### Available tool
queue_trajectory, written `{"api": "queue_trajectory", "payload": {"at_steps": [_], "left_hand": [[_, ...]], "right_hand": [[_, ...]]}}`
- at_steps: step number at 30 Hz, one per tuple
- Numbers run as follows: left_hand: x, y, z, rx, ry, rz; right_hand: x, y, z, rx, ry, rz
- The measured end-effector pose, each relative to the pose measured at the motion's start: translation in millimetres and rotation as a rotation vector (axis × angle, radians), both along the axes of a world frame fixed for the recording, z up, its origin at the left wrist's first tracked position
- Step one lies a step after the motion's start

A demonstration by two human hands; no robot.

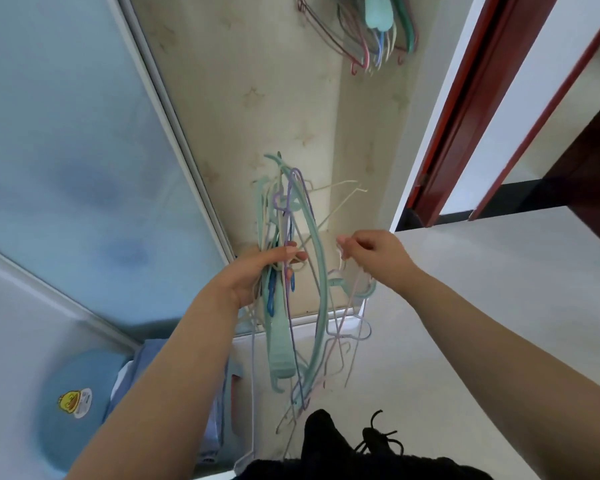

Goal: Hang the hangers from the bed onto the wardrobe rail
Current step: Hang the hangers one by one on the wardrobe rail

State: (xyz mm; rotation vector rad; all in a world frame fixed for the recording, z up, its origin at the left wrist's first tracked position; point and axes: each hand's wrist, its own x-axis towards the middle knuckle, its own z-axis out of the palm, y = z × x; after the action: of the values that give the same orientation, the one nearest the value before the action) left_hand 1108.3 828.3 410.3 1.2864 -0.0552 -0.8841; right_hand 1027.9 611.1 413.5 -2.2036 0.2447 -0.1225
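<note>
- Head view: the left hand (257, 271) grips a tangled bundle (284, 282) of hangers in front of the open wardrobe (257, 98), fingers clamped round it; too many and too entangled to count.
- The right hand (374, 258) pinches one pale hanger (350, 306) at the bundle's right edge.
- More hangers (371, 32) hang at the top; number unclear.
- One blue door (66, 133) stands left.

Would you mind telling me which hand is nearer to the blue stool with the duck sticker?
Left. The left hand is above and right of the stool; the right hand is farther right.
</note>
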Motion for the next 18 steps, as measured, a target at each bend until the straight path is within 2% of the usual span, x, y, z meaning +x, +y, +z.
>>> {"api": "queue_trajectory", "payload": {"at_steps": [2, 7, 9, 13, 18], "left_hand": [[12.9, 6.0, -2.3, -0.006, 0.011, -0.035], [39.0, 26.1, -3.6, -0.020, 0.025, -0.072], [45.6, 32.1, -3.0, -0.043, 0.039, -0.102], [55.7, 39.5, -7.3, -0.102, 0.081, -0.179], [57.6, 41.6, -5.2, -0.128, 0.077, -0.317]], "right_hand": [[0.0, 1.2, -1.7, 0.133, -0.016, -0.119], [3.2, 0.8, -5.0, 0.426, 0.210, 0.052], [4.9, -1.5, -8.5, 0.539, 0.274, 0.044], [8.3, 9.6, -10.5, 0.492, 0.339, 0.063], [18.3, 35.1, -1.1, 0.521, 0.280, 0.064]]}}
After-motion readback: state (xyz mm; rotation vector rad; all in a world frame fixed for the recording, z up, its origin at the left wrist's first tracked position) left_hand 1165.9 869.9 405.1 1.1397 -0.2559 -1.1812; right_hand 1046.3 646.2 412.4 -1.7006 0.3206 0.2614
